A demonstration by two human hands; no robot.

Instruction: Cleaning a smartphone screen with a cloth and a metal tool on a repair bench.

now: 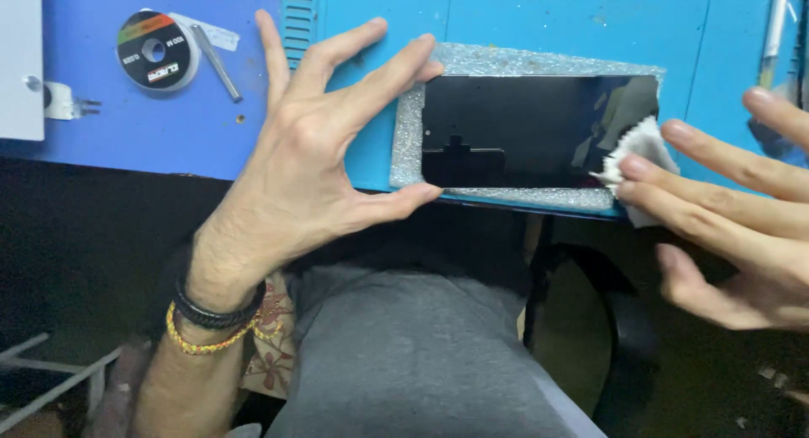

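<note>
Left hand (312,143), wide open, fingers spread like a fan. Thumb tip pressed on the near left corner of the black glass screen (522,130), and fingertips (425,55) on the far left corner, so pinching the left end between thumb and fingers. Black band and a yellow and red thread band round the wrist.

Far left on the blue bench (109,126): a white flat thing at the edge, with a small white clip just beside. Next, a round black spool (156,50) lying flat, with a hole in the middle. Just right of the spool, touching a white label, a thin grey metal tool (216,61), tilted.

In the middle: the black glass screen, lying flat on a sparkly silver pad (409,139), long side left to right, close to the near edge of the bench. Shiny, with dark shapes mirrored inside. Silver pad poking out all round the screen.

Below the bench: grey trousers on a lap, and part of a black chair.

Right hand (733,227), fingers long and almost flat, not curled into a fist. Two fingers pressing a small white cloth (640,147) down on the right end of the screen. Cloth crumpled, partly under the fingertips. Thumb free below, touching nothing.
</note>
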